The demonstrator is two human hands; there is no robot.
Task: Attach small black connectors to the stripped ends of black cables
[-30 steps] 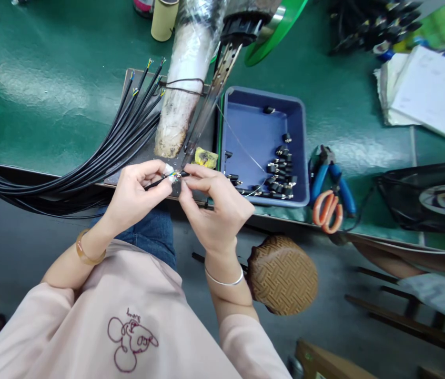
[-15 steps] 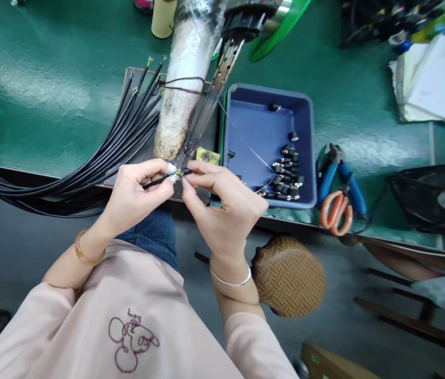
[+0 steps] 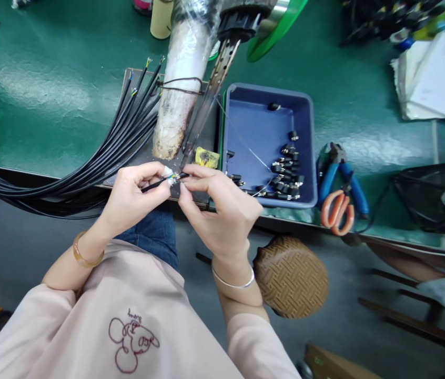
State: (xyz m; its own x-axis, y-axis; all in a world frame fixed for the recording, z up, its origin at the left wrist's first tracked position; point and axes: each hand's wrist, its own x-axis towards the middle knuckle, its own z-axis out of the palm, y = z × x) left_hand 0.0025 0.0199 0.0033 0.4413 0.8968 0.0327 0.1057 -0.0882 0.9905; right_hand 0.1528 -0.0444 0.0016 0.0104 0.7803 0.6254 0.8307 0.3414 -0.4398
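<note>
Between the thumb and fingers of my left hand (image 3: 133, 195) is a black cable (image 3: 151, 186). Thin coloured wires (image 3: 174, 178) show at its stripped end, just past white-covered fingertips. My right hand (image 3: 222, 208) is closed in a pinch on a small black connector (image 3: 183, 175), mostly hidden by the fingers, right at those wires. The tip of a soldering iron (image 3: 206, 105) comes down from above, close to where both hands meet; whether it touches the work I cannot tell. A yellow sponge-like block (image 3: 206, 157) lies just beyond my right fingers.
A bundle of black cables (image 3: 68, 181) spreads over the left of the green bench (image 3: 68, 105). The blue bin (image 3: 308, 147) holds several black connectors. Right of it lie blue-handled cutters (image 3: 353, 189) and orange-handled scissors (image 3: 336, 213). A wrapped white post (image 3: 179, 89) stands beside the iron.
My right hand has shifted slightly left, its knuckles turning a little toward my left hand. Both hands keep their pinch, and the view has moved slightly.
</note>
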